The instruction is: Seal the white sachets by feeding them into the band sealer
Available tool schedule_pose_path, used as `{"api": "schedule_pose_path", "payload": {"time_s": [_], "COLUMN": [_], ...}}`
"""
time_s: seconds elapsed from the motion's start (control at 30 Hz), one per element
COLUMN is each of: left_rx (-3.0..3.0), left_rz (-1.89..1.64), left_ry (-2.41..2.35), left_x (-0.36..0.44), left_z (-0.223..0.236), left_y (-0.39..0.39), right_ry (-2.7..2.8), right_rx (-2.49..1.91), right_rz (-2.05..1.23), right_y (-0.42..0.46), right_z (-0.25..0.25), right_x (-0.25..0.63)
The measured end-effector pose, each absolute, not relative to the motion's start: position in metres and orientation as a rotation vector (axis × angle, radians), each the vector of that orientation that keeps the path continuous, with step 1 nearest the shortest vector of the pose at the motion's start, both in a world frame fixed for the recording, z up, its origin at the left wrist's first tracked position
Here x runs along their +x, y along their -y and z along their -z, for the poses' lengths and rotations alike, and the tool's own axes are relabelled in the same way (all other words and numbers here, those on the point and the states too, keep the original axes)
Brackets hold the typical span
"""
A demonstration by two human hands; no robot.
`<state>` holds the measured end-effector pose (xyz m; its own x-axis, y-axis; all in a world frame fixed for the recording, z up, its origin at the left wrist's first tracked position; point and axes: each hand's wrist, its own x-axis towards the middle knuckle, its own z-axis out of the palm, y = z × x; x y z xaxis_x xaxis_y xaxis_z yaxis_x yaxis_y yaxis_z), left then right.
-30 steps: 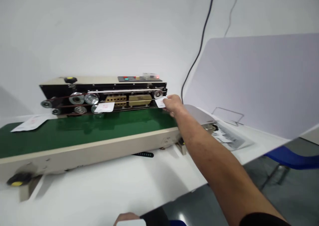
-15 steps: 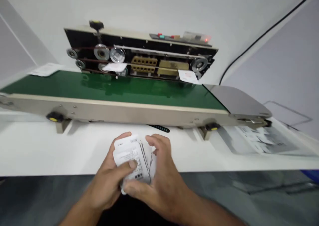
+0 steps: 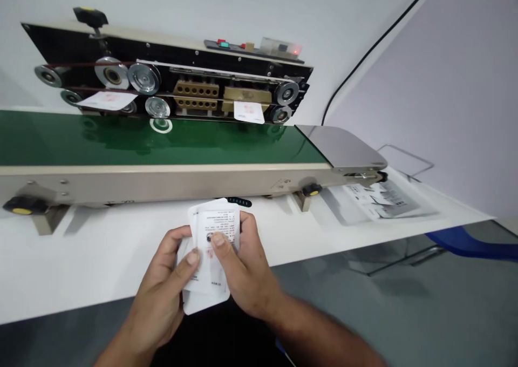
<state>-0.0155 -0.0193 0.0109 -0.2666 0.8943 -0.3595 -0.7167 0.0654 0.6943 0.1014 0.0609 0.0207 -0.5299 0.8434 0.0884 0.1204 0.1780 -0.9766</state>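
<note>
Several white printed packets (image 3: 206, 298) are held in a loose, fanned stack above the table's front part. My left hand (image 3: 159, 289) is closed on their left side, thumb lying across the top packets. From the right, my right hand (image 3: 253, 272) pinches the front packet, its thumb on the print and its fingers hidden behind. Beyond the hands stands a band sealer (image 3: 198, 65) with a green conveyor belt (image 3: 210, 143). One flat white packet (image 3: 249, 112) sticks out of its right half, by the brass block. Another white packet (image 3: 108, 101) pokes out near the left wheels.
The white table (image 3: 101, 259) carries the sealer on metal feet with black knobs (image 3: 311, 189). At the right lies a clear bag of printed packets (image 3: 378, 199). A blue chair part (image 3: 473, 243) shows below the table edge. A black cable (image 3: 376, 48) runs along the wall.
The view has swung right. Both packets in the sealer have travelled left along it. My right hand has closed on the stack's front packet, and the held packets are now fanned differently.
</note>
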Motion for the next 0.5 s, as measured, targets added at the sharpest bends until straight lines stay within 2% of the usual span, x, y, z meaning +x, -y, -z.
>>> {"api": "schedule_pose_path", "payload": {"time_s": [0.27,0.5], "left_rx": [0.155,0.048], "left_rz": [-1.632,-1.493], "left_ry": [-1.047,-1.227], "left_x": [-0.014,-0.023], "left_z": [-0.01,-0.017], "left_y": [0.012,0.018], "right_ry": [1.978,1.873], "right_rx": [-0.768,-0.542], "right_rz": [-1.297,-0.788], "right_y": [-0.079,-0.101], "right_z": [-0.026,-0.059], "right_x": [0.112,0.142]}}
